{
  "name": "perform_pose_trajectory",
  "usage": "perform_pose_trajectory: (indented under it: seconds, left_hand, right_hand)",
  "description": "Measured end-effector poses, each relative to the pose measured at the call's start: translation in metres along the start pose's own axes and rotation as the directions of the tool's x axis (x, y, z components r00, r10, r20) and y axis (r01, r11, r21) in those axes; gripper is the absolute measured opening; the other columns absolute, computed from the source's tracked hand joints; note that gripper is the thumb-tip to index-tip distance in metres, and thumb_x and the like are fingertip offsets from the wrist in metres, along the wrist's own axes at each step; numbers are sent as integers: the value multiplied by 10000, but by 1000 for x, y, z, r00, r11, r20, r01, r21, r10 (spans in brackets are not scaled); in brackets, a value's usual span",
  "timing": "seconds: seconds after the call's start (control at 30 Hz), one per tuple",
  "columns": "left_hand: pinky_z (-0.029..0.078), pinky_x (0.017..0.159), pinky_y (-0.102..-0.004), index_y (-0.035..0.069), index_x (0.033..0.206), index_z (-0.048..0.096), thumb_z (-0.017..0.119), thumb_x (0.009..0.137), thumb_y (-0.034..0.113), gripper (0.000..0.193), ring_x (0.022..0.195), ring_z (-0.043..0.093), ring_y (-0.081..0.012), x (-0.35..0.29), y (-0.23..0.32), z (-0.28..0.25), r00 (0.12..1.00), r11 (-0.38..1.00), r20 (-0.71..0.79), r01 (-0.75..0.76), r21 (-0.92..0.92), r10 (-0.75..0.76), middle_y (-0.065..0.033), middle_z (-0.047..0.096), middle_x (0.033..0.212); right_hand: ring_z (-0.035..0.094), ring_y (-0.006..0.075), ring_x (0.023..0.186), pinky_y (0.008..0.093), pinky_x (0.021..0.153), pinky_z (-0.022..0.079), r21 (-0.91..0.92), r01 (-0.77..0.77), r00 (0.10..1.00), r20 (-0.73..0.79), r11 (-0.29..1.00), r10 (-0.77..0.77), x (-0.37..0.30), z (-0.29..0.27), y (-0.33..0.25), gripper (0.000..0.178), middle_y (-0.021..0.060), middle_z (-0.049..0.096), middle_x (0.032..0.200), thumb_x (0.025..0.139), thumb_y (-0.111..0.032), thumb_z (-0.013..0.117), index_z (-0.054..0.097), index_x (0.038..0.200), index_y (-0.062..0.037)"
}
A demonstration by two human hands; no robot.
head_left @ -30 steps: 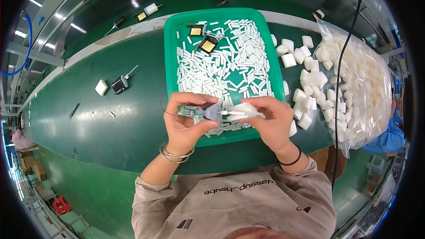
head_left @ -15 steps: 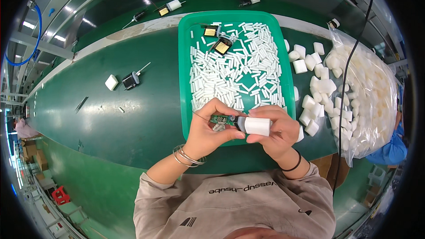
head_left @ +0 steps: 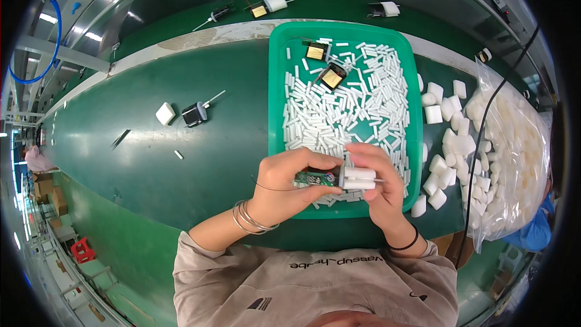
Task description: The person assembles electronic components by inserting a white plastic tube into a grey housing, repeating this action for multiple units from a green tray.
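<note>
My left hand (head_left: pixel 279 184) grips a small device by its dark body, thumb below and fingers above. A green circuit board (head_left: pixel 310 178) shows along the device's side, and a thin wire trails back past my wrist. From its right end sticks a white cotton pad (head_left: pixel 358 173), folded around a thin metal rod that pokes out at the tip. My right hand (head_left: pixel 387 191) curls around the pad, its fingers above and its thumb at the lower edge. Beneath both hands lies the near part of a green tray (head_left: pixel 275 145) full of short white sticks (head_left: pixel 315 115).
Two similar devices (head_left: pixel 333 76) rest in the tray. Left of it are another device (head_left: pixel 195 114), a white pad (head_left: pixel 164 114) and tweezers (head_left: pixel 120 138). Right are loose white pads (head_left: pixel 445 175) and a clear bag (head_left: pixel 514 163) of them. More devices (head_left: pixel 269 6) lie beyond the ledge.
The pad has turned from a smooth side to one with a lengthwise split and a rod tip. My right fingers have shifted around it. The whole view has swung slightly.
</note>
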State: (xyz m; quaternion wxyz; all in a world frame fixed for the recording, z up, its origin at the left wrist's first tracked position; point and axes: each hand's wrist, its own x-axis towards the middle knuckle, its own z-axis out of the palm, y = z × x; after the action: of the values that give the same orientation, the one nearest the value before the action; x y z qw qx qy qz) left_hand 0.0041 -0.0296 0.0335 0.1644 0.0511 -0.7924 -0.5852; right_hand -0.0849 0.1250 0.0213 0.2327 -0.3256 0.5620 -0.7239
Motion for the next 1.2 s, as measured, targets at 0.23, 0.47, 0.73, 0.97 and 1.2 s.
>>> perform_pose_trajectory:
  seconds: [0.23, 0.47, 0.73, 0.97, 1.2]
  left_hand:
    - [492, 692, -267, 12, 818, 583, 750, 572, 35, 298, 784, 630, -199, 22, 4, -26, 993, 989, 106, -56, 134, 42, -108, 642, 872]
    - [392, 539, -194, 10, 852, 605, 746, 625, 162, 307, 610, 496, -67, 117, -121, -208, 809, 942, -566, 297, 159, -159, -24, 586, 696]
    - [353, 894, -410, -81, 1227, 281, 684, 560, 579, 1021, 1092, 452, -300, 176, -205, -317, 292, 370, -956, 889, 269, -7, -234, 450, 1175]
    - [368, 908, -391, 102, 1101, 544, 685, 601, 475, 639, 1079, 440, -320, 226, -160, -199, 990, 355, 41, 9, 935, -134, -171, 415, 1214]
    - [490, 712, -315, 72, 954, 592, 743, 585, 307, 463, 786, 619, -225, 223, -92, -150, 956, 568, -284, 193, 800, 76, -101, 635, 886]
  right_hand:
    - [488, 230, 916, 319, 816, 376, 7, 42, 994, 103, 999, -43, 11, -6, 17, 475, 141, 451, 1129, 726, -266, 657, 538, 1098, 6]
    - [480, 223, 807, 305, 663, 418, -700, 46, 993, 107, 712, 41, 18, -28, 2, 564, 94, 508, 1025, 593, -265, 732, 533, 1074, -49]
    - [460, 232, 771, 318, 643, 391, -876, 83, 961, 196, 475, 193, 23, -34, 0, 492, 53, 500, 836, 482, -274, 747, 601, 912, -84]
    - [493, 244, 667, 332, 583, 393, -873, 74, 910, 256, 482, 325, 17, -29, 4, 269, 56, 490, 681, 552, -188, 709, 533, 714, -64]
    - [487, 239, 678, 324, 599, 407, -898, 242, 912, 340, 366, 230, -1, -21, 0, 186, 62, 470, 689, 601, -74, 652, 500, 707, -56]
